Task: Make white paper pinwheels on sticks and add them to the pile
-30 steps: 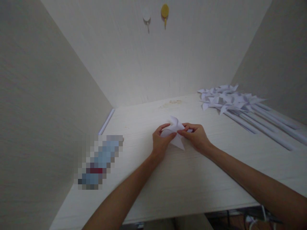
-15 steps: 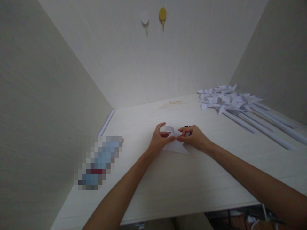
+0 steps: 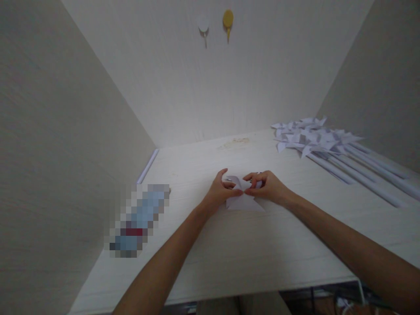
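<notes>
Between my two hands, just above the tabletop, is a white paper pinwheel head (image 3: 244, 203) with its corners curled inward. My left hand (image 3: 220, 189) pinches it near the centre from the left, thumb on top and index finger raised and curved. From the right, my right hand (image 3: 265, 187) pinches the same paper near its middle, fingers bent. Both thumb tips nearly meet at the centre. Whether a pin or other small part is between the fingertips, I cannot make out.
Several white paper pinwheels (image 3: 315, 138) on rolled paper sticks (image 3: 370, 177) lie piled at the right. A single paper roll (image 3: 147, 166) rests along the left wall, with a blurred-out bluish item (image 3: 141, 223) in front. White (image 3: 203, 25) and yellow (image 3: 228, 19) hooks hang on the back wall.
The whole view has shifted slightly. Both hands keep their pinch on the paper, with the fingers moving only a little. The dark thing behind my right hand is now barely visible.
</notes>
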`<move>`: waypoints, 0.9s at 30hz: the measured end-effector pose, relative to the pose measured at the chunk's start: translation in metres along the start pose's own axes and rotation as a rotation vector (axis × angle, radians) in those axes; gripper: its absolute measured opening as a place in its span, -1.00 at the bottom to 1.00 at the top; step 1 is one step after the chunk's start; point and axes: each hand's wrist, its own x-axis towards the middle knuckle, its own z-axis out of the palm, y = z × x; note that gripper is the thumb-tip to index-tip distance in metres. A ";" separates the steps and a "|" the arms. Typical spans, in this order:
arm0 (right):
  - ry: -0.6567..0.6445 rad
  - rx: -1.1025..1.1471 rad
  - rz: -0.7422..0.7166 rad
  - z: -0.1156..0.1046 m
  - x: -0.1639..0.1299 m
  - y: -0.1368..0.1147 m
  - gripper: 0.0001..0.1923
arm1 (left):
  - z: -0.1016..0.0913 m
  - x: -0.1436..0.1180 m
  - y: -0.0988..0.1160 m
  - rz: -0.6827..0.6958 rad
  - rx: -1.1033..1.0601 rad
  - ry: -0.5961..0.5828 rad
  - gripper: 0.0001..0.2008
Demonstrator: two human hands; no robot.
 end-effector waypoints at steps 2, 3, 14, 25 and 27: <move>-0.005 -0.010 0.003 0.000 0.000 0.000 -0.81 | 0.000 0.000 0.000 0.014 0.009 0.007 -0.02; -0.007 -0.018 0.003 -0.001 0.000 0.000 -0.81 | 0.001 0.000 -0.001 0.021 0.019 0.014 -0.02; 0.049 -0.013 -0.067 0.004 -0.003 -0.005 -0.78 | 0.001 0.003 -0.003 0.012 -0.062 0.124 -0.10; 0.157 0.103 -0.287 0.011 -0.008 -0.004 -0.82 | -0.006 0.009 0.005 0.060 -0.458 0.153 -0.79; 0.094 0.166 -0.221 0.017 -0.008 -0.003 -0.78 | -0.007 0.008 0.006 0.037 -0.504 0.129 -0.84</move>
